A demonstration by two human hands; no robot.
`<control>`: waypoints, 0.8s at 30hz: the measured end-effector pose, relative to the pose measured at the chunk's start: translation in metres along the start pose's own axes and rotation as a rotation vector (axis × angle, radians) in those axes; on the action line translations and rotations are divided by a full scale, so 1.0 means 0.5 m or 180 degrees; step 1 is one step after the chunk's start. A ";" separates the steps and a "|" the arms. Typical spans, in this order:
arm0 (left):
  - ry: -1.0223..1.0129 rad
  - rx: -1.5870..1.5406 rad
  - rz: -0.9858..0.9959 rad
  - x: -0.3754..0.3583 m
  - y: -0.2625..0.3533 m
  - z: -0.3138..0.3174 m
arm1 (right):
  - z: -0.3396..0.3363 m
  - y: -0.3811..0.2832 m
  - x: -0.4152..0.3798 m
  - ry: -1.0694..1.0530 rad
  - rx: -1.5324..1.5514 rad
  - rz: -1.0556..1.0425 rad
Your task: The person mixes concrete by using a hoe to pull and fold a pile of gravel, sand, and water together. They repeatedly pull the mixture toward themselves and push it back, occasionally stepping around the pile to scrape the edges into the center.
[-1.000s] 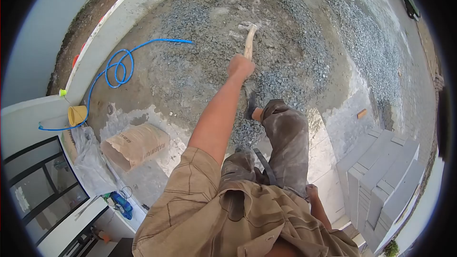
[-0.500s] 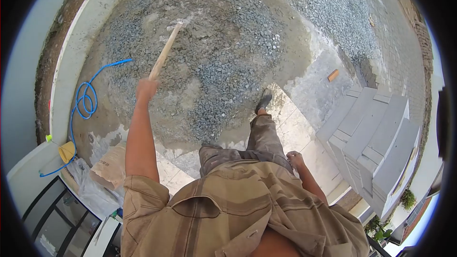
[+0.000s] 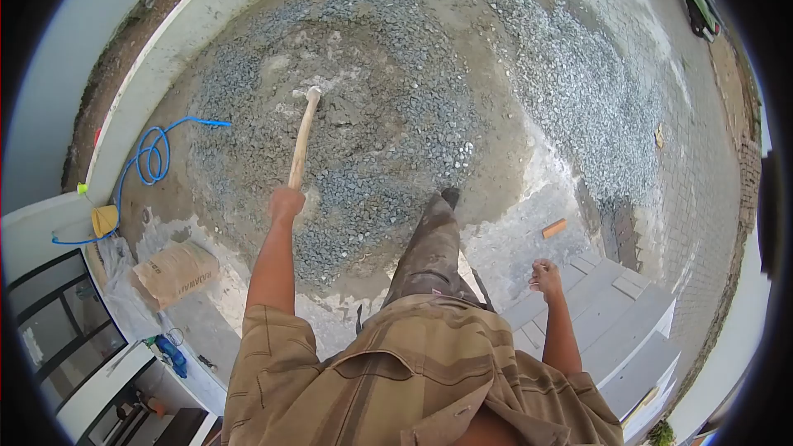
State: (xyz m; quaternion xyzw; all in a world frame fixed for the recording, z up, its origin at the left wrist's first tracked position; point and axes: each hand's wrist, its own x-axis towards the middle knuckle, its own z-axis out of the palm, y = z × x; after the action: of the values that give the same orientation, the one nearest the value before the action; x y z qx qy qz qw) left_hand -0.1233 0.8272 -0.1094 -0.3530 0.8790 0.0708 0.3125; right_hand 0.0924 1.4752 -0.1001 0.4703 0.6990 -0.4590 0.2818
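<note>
Clock face centred on the worker, 12 straight ahead; I watch from close by. Left hand: about 10:30, fingers wrapped round the near end of a wooden handle. Handle runs outward toward 11, slightly bent, its far tip whitish and meeting the grey-brown mix; what sits beneath that tip I cannot make out. Gravel lies round the mix, spreading from roughly 10 to 12. Right hand: at 2, fingers curled inward, seen against the stacked grey blocks at 3; whether its fingertips press together I cannot tell. Orange brick: near that hand, toward 1:30. Second gravel heap: at 1, well apart from the handle. Blue hose: at 10, partly looped, its lower run passing a yellow bucket. Paper sack: lying between 9 and 10
</note>
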 end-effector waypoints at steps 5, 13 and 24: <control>-0.0044 -0.0301 -0.0120 -0.039 0.183 -0.008 | -0.105 -0.218 0.165 -0.0134 -0.0271 -0.0486; -0.0067 -0.0899 -0.0634 -0.020 0.468 -0.044 | -0.262 -0.473 0.415 -0.0420 -0.0842 -0.0400; -0.0126 -0.1340 -0.1122 0.073 0.780 -0.129 | -0.400 -0.955 0.781 -0.0918 -0.1981 -0.0878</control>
State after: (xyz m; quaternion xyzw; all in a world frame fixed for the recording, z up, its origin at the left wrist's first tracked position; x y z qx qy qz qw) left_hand -0.4350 1.0727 -0.1175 -0.5562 0.7637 0.2034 0.2569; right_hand -0.4934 1.7471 -0.1588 0.1939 0.8151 -0.3197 0.4424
